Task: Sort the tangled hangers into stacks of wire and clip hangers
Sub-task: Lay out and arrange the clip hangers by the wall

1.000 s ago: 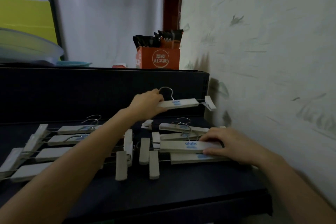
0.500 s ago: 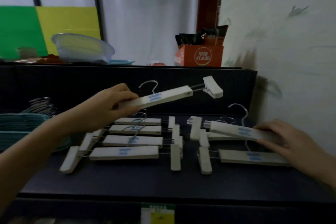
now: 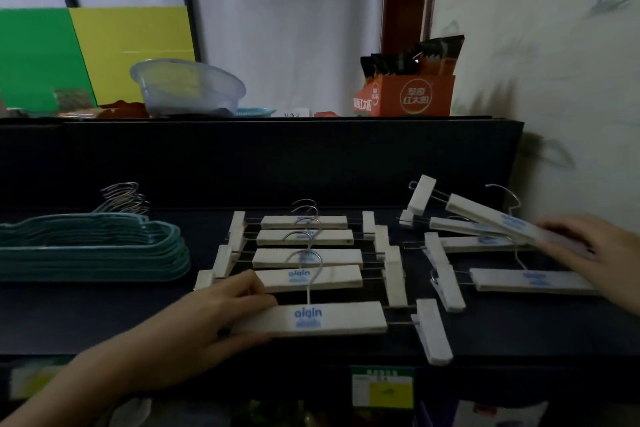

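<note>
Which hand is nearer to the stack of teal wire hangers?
Left. The left hand grips the front clip hanger close beside the teal wire hangers; the right hand is far right, holding a tilted clip hanger.

nearest clip hanger (image 3: pixel 308 319): "aiqin", blue print | orange box (image 3: pixel 415 100): "红太阳" | white card (image 3: pixel 292 114): "补货区"

Single head-worn wide-angle view, forward and down, close over the dark shelf (image 3: pixel 104 315).

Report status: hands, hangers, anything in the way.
Left hand grips front clip hanger at sorted row's near end. Right hand on tilted clip hanger, grip blurred. Loose clip hangers lie beneath it.
</note>
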Motion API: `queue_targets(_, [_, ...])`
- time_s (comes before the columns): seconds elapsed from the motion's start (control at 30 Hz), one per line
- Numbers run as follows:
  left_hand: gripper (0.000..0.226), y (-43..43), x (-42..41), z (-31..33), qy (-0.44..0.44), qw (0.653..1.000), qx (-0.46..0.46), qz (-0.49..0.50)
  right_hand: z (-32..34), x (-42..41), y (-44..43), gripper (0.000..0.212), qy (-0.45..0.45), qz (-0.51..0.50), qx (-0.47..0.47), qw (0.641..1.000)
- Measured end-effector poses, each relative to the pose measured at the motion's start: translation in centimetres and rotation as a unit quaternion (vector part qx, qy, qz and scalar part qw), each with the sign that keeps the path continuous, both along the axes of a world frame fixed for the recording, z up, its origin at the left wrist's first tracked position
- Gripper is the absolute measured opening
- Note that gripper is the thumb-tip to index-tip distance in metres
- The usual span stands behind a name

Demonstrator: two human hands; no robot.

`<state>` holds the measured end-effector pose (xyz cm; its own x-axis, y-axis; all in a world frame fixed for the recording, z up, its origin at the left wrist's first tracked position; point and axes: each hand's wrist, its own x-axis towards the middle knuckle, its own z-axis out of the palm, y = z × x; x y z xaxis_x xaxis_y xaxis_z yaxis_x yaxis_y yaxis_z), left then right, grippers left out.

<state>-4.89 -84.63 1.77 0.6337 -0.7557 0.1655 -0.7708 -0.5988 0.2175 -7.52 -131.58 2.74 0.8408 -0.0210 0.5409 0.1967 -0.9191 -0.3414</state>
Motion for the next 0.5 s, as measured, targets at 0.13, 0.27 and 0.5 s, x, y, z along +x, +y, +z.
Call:
queue_targets(0.13, [0.042, 0.2, 0.4, -0.8, -0.026, 1.0, -0.012, -0.009, 0.4, -0.3, 0.9, 0.019, -0.008, 0.009, -0.005, 1.0])
queue_targets(0.27, [0.046, 0.3, 1.1, -1.0, -0.041, 0.999, -0.015, -0.01, 0.9, -0.5, 1.5, 0.021, -0.02, 0.009, -0.013, 1.0])
queue_targets(0.5, [0.055, 0.6, 1.7, -1.2, -0.04, 0.999, -0.005, -0.001, 1.0, -0.7, 1.5, 0.022, -0.024, -0.019, -0.005, 1.0])
